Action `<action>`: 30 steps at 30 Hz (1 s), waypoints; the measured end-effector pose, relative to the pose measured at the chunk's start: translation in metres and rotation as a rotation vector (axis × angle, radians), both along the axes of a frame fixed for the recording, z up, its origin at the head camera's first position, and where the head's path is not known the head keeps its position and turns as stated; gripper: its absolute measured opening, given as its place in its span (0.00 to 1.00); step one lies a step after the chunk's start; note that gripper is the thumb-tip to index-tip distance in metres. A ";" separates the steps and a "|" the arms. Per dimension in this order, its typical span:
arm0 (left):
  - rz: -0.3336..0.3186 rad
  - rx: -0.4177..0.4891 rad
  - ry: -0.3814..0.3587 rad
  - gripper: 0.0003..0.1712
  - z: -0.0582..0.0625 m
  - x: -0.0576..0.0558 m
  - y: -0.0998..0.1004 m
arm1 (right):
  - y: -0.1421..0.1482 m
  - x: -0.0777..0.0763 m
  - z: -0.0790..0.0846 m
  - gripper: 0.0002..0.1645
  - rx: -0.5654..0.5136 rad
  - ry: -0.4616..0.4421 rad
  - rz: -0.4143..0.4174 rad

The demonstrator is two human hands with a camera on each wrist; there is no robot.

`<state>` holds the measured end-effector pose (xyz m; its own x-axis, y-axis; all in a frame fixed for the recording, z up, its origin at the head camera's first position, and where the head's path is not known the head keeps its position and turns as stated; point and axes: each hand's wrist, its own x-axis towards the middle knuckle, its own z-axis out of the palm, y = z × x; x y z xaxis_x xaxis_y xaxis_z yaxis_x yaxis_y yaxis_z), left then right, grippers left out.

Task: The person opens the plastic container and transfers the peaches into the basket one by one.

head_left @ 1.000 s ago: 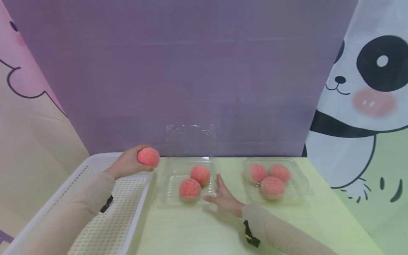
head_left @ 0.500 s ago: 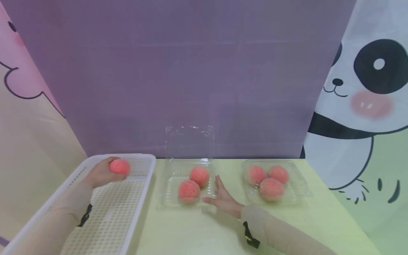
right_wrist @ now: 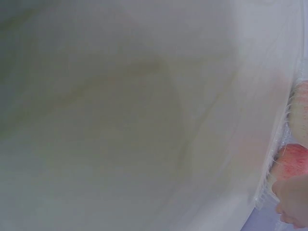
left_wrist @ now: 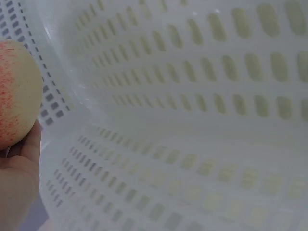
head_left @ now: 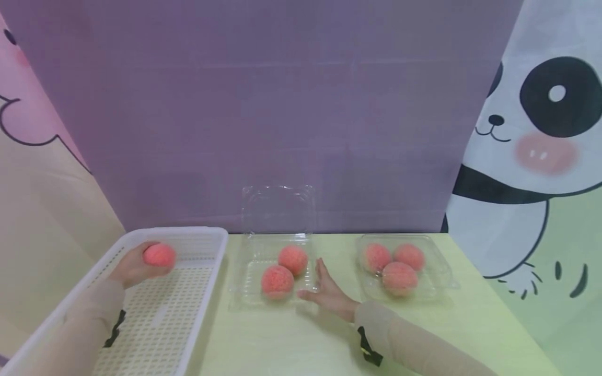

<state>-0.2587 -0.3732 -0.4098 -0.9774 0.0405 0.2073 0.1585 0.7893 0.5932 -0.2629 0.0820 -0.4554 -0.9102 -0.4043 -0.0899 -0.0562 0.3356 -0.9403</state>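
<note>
In the head view my left hand (head_left: 132,267) grips a pink-red peach (head_left: 160,256) inside the far left part of a white perforated basket (head_left: 162,308). The left wrist view shows this peach (left_wrist: 17,96) at its left edge, paler on one side, with fingers beneath it. A clear plastic clamshell box (head_left: 254,267) stands in the middle, lid raised at the back, with two peaches (head_left: 277,282) inside. Thumb and fingers spread, my right hand (head_left: 331,295) is at that box's right side and holds nothing. In the right wrist view, the hand (right_wrist: 292,199) overlaps a peach (right_wrist: 291,161).
Another clear plastic box (head_left: 437,266) sits to the right on the pale yellow table (head_left: 263,339), with three peaches (head_left: 400,278) in it. A purple backdrop (head_left: 282,115) rises behind the table. Cartoon-printed sheets flank it, a panda (head_left: 555,130) on the right.
My left hand has carried the peach left and down, from above the basket's right rim to inside the basket. My right hand has stayed beside the middle box.
</note>
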 end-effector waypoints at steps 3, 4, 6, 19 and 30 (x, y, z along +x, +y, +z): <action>0.025 -0.002 -0.025 0.42 -0.007 0.002 -0.005 | 0.000 0.000 0.000 0.64 -0.002 0.004 0.007; 0.029 -0.008 -0.031 0.42 -0.009 0.002 -0.007 | 0.000 0.000 0.000 0.64 -0.001 0.003 0.007; 0.036 -0.016 -0.051 0.43 -0.014 0.003 -0.011 | 0.000 0.000 0.000 0.64 0.002 0.003 0.008; 0.079 0.025 -0.094 0.44 -0.032 -0.004 -0.020 | 0.000 0.002 0.001 0.63 0.007 0.011 -0.006; 0.103 0.097 -0.109 0.45 -0.044 -0.009 -0.022 | -0.001 0.001 0.000 0.64 0.023 0.013 -0.011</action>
<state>-0.2675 -0.3953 -0.4534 -0.9923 -0.0757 0.0979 0.0106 0.7365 0.6763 -0.2622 0.0813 -0.4556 -0.9156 -0.3926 -0.0874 -0.0643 0.3574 -0.9317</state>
